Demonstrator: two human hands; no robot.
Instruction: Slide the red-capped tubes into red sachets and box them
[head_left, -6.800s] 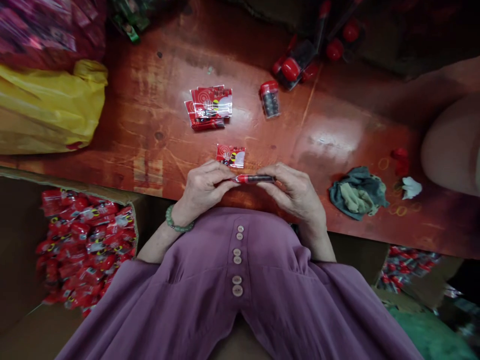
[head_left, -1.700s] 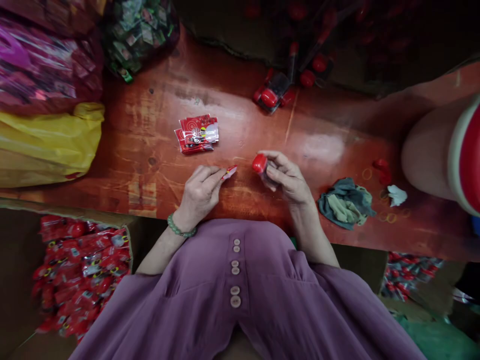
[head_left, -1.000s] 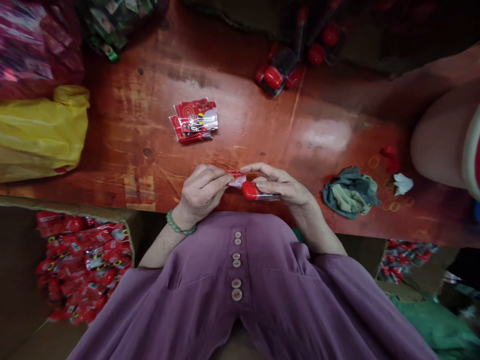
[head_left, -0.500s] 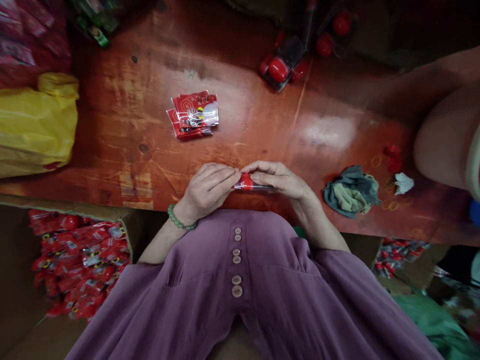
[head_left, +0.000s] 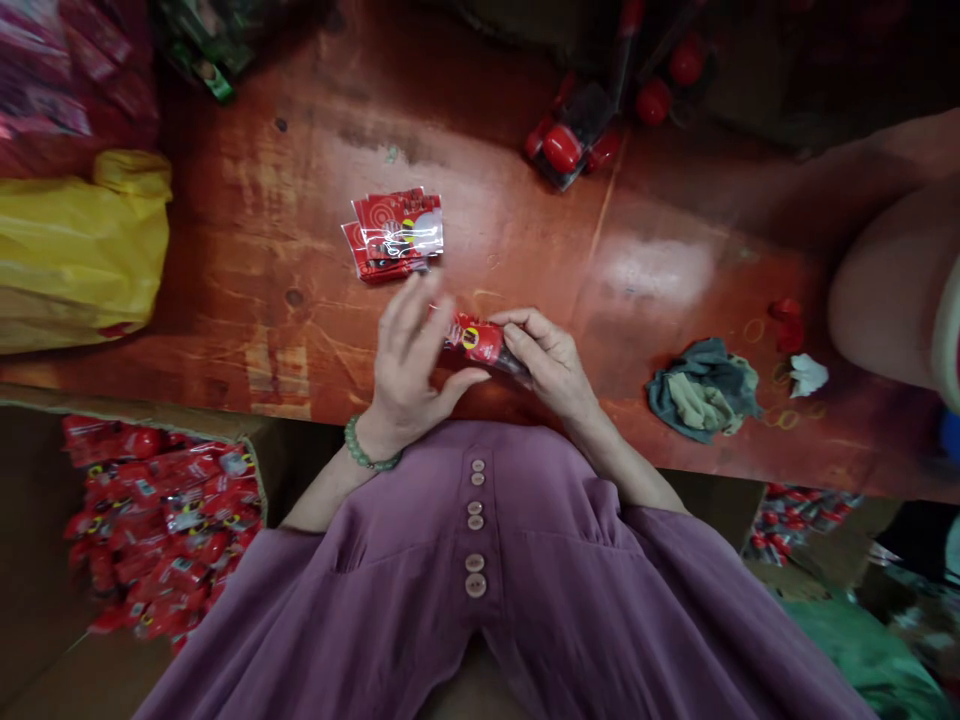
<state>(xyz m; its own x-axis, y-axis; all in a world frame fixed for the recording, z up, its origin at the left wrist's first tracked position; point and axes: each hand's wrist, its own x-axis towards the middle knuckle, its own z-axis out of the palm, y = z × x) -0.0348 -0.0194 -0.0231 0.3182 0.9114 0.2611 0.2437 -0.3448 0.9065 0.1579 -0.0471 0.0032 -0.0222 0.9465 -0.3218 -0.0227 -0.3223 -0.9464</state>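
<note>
My right hand (head_left: 551,362) pinches a small red package (head_left: 480,338) with a yellow and black print and a clear, dark end. Thumb and fingers close on its right end; what is inside cannot be made out. My left hand (head_left: 412,355) is beside the package's left end, fingers stretched and somewhat blurred, thumb apart below. Whether its fingers touch the package I cannot tell. A green bead bracelet (head_left: 367,452) circles the left wrist. Just beyond the left fingertips lies a small stack of flat red printed packets (head_left: 397,232) on the reddish wooden table (head_left: 300,240).
Red balls in clear packs (head_left: 562,148) lie at the back. A crumpled grey-green cloth (head_left: 705,390) and a pale bucket (head_left: 892,280) are at right. At left are a yellow bag (head_left: 82,255) and, below the table edge, a box of red packages (head_left: 165,520).
My left hand has let go of the package's left end, opened and moved up and left. The package now tilts, its printed face showing, still in my right hand.
</note>
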